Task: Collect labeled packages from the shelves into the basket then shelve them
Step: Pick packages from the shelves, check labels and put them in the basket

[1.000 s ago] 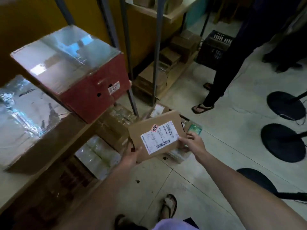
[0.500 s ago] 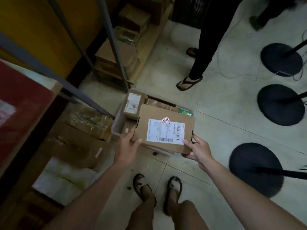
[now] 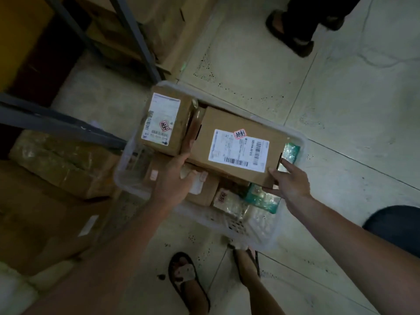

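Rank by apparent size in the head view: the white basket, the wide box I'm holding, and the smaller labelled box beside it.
1. white basket
2. wide box
3. smaller labelled box
The wide box may be nearer the camera, so that gap is unsure.

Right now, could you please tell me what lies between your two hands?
The labelled box: the left hand holds one end and the right hand the other, above the basket, in the head view.

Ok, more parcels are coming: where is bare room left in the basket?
Only the basket's near corner shows bare mesh, beside the clear-wrapped packet. Elsewhere it is crowded: the left hand and right hand hold the big box over smaller packages.
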A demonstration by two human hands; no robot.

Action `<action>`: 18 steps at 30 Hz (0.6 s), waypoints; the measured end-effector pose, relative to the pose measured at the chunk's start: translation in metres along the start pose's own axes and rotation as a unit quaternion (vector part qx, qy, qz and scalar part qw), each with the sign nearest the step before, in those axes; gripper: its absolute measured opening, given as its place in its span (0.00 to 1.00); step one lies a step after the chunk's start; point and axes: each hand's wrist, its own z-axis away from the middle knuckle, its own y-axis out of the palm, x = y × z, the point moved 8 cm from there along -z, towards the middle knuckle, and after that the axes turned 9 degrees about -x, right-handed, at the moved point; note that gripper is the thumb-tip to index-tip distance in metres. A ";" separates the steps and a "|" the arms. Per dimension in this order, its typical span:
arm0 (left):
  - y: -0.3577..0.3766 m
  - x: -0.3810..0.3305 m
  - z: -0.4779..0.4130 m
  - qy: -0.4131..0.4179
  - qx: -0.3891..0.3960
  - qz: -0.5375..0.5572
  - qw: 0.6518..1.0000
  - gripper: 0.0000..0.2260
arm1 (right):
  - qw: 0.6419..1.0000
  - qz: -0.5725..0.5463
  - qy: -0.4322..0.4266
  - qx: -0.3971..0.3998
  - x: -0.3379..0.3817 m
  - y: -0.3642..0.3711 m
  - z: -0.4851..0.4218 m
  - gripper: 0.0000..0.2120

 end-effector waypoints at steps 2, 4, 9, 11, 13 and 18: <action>0.011 0.010 -0.009 -0.006 -0.003 -0.044 0.999 0.20 | 1.000 -0.001 -0.002 -0.017 -0.004 0.017 -0.018 0.25; 0.021 0.015 -0.015 0.009 0.004 -0.086 0.996 0.22 | 0.998 0.040 -0.016 -0.041 -0.004 0.034 -0.031 0.22; 0.039 0.023 -0.024 0.015 0.050 -0.116 0.992 0.25 | 0.985 0.136 -0.043 -0.095 0.004 0.056 -0.044 0.07; 0.039 0.019 -0.021 -0.004 0.052 -0.091 0.995 0.24 | 0.970 0.219 -0.066 -0.077 0.011 0.058 -0.044 0.13; 0.037 0.010 -0.011 -0.009 0.051 -0.062 0.997 0.22 | 0.956 0.273 -0.093 -0.055 0.020 0.054 -0.038 0.15; 0.002 -0.007 0.019 -0.017 -0.003 -0.085 0.996 0.21 | 0.960 0.227 -0.162 -0.007 0.059 0.041 -0.002 0.01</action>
